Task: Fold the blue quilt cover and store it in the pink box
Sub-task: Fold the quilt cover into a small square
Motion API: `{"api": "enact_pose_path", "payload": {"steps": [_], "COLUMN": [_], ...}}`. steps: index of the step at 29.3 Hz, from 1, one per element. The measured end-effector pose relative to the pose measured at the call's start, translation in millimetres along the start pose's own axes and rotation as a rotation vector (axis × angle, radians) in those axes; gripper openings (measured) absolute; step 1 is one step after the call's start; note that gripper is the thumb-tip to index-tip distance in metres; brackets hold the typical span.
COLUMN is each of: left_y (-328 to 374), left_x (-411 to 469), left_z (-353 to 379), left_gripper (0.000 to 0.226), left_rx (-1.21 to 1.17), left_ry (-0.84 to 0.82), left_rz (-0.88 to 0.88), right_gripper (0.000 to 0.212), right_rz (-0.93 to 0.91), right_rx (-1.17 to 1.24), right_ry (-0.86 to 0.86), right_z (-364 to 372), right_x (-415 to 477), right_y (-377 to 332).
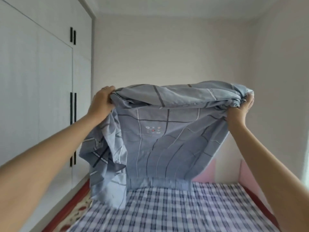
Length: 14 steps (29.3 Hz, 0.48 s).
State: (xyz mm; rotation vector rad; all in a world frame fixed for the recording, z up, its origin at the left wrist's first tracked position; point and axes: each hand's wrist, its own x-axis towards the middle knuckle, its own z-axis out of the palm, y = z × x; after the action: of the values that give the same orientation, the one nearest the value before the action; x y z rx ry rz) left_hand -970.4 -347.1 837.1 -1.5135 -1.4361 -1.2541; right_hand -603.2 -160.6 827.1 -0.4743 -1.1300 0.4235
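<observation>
The blue quilt cover point(155, 131), grey-blue with dark and white lines, hangs spread out in the air above the bed. My left hand point(102, 102) grips its bunched upper left edge. At the upper right, my right hand point(240, 108) grips the other bunched edge. The cloth sags between my hands and its lower end touches the bed. The pink box point(205, 173) stands at the far right of the bed, partly hidden behind the cover.
A checked sheet point(175, 208) covers the bed below me, with a red bed frame point(66, 206) along its left side. White wardrobe doors point(41, 97) with black handles line the left. A plain wall stands behind.
</observation>
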Motion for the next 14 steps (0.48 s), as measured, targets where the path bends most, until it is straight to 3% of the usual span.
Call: {"api": "enact_pose_path", "payload": {"steps": [5, 9, 14], "left_y": [3, 4, 0], "left_x": [-88, -142, -208], "left_z": [-52, -84, -113], "left_gripper": [0.025, 0.016, 0.014], "left_rx": [-0.008, 0.050, 0.086], "left_ry": [-0.179, -0.347, -0.465], "left_rz": [0.024, 0.059, 0.055], "right_gripper": [0.058, 0.064, 0.066], "right_rz": [0.048, 0.133, 0.224], "right_rx": [-0.111, -0.201, -0.337], "right_ry": [0.039, 0.074, -0.007], "right_z": [-38, -66, -95], "right_x": [-96, -160, -225], "right_y": [-20, -41, -57]}}
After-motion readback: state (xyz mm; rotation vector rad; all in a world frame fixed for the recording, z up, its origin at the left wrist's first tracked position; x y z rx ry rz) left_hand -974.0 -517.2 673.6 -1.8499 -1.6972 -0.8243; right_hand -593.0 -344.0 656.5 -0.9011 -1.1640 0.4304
